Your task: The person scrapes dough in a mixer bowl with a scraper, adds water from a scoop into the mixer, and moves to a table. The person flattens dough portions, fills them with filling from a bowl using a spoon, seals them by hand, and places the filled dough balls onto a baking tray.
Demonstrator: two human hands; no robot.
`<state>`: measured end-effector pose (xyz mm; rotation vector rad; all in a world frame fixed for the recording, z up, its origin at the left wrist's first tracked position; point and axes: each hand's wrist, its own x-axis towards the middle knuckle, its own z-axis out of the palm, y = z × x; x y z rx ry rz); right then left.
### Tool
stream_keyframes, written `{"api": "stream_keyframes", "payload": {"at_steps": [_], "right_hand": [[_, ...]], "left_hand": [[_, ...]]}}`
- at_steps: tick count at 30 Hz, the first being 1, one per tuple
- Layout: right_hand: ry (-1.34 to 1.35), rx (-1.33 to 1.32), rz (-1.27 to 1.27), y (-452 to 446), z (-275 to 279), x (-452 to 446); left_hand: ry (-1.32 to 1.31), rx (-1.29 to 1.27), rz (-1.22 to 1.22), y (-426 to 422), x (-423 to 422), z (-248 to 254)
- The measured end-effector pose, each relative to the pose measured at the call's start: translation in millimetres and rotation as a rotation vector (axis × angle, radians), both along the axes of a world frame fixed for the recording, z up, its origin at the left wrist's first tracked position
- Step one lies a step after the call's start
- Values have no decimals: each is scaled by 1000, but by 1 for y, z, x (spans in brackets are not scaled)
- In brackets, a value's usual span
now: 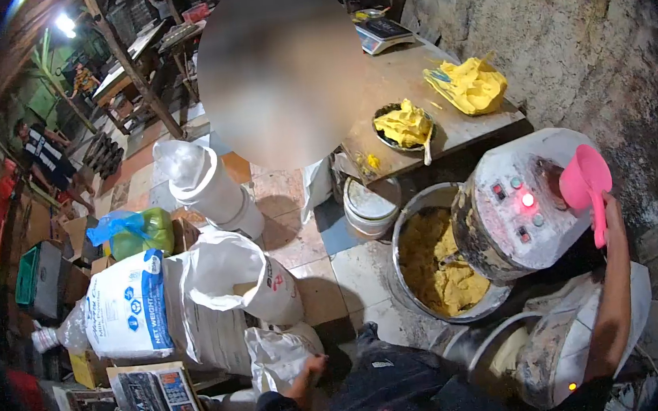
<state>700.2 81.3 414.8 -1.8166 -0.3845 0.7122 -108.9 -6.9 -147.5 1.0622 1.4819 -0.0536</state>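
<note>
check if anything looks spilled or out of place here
Yes, a yellow dollop sits directly on the near corner of the table, outside the dark bowl, so it looks dropped or smeared. The white top of the mixer also looks blotched with dark marks.

Pink plstc scoop (582, 179), tilted, in R hand (613, 218).

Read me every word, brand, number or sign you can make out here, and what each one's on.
"NET WEIGHT": blue-and-white bag, sideways; the figure after it is unreadable.
"Milk Powder", probably: same bag, small print; the brand script above is unclear.
"PANDA", apparently: dark printed carton; its smaller print is too blurred.
Unreadable: the dark shirt's upside-down lettering and the open white sack's print.
</note>
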Motion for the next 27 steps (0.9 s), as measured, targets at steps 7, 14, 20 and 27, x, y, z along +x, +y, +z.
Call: {"api": "stream_keyframes", "payload": {"at_steps": [7, 14, 20, 27], "right_hand": [[-56, -16, 124, -128, 48, -128], [-26, 20, 334, -260, -3, -210], [-241, -42, 344, -336, -67, -272], [-239, 51, 241, -397, -140, -307]], "left_hand": [[-130, 130, 221, 21, 25, -4], [-172, 218, 230, -26, 171, 87], [-492, 259, 132, -92, 137, -30], [215, 665, -1346, -108, 91, -6]]}}
